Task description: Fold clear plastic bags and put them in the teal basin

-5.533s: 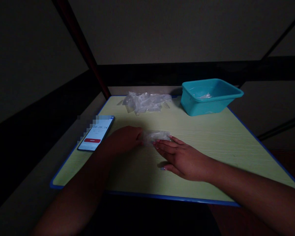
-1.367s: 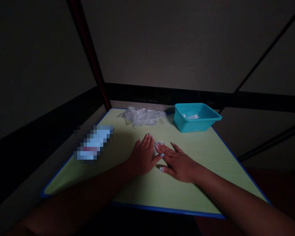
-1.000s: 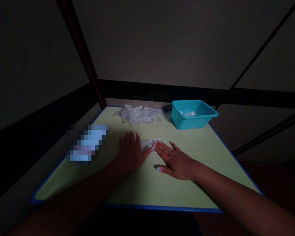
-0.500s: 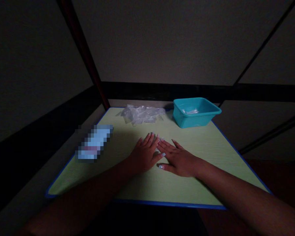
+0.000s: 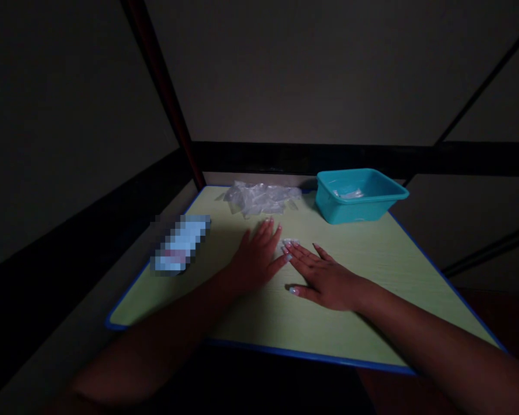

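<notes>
A small clear plastic piece (image 5: 290, 242) lies flat near the middle of the table, partly hidden by fingers. My right hand (image 5: 324, 276) rests palm down with its fingertips on the piece and its thumb stretched to the left. Just left of the piece, my left hand (image 5: 257, 256) is spread palm down, fingers apart, its thumb tip close to the right fingertips. Neither hand grips anything. Beyond the hands lies a loose pile of clear plastic bags (image 5: 262, 199).
A turquoise basket (image 5: 358, 211) with some clear plastic inside stands at the back right of the pale green table (image 5: 251, 320), which has a blue edge. A pixelated flat object (image 5: 184, 242) lies at the left. Dark walls rise behind.
My left hand has lifted slightly off the plastic piece and shifted forward and left, showing more of it. My right hand stays on the piece. The whole view has moved a little.
</notes>
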Motion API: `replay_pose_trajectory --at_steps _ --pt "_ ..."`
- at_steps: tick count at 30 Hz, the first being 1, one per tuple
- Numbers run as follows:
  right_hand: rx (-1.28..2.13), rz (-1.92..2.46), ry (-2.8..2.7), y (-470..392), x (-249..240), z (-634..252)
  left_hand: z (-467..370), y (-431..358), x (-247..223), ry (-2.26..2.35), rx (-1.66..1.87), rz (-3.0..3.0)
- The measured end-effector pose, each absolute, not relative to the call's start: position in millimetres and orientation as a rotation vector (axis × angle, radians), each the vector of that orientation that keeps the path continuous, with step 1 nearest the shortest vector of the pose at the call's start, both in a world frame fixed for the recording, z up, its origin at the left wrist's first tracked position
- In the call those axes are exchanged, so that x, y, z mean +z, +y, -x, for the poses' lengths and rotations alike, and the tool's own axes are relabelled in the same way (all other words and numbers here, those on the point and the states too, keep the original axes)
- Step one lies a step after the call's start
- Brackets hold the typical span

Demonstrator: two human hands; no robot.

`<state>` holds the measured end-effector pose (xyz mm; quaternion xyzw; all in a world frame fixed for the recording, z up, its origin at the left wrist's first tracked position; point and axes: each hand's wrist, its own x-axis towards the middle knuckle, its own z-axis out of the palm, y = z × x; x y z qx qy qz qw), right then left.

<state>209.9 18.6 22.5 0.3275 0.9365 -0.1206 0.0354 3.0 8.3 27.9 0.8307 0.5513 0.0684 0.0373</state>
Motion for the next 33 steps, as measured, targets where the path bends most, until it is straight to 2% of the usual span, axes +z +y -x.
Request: replay_pose_trajectory --at_steps 3,6,17,24,33 --pt "-0.349 -0.989 2.907 20 16 -212 -8 6 28 1.422 0.201 -2.625" --pt "-0.352 -0.983 2.956 22 10 -214 -8 6 22 1.389 0.133 -2.594" --pt "-0.241 -0.953 3.001 23 7 -216 8 9 28 1.943 0.089 -2.369" --pt "-0.203 -0.919 3.072 24 2 -219 -3 12 27 1.461 0.179 -2.606" --pt "-0.266 -0.925 3.023 24 6 -218 6 11 21 1.912 0.049 -2.399"
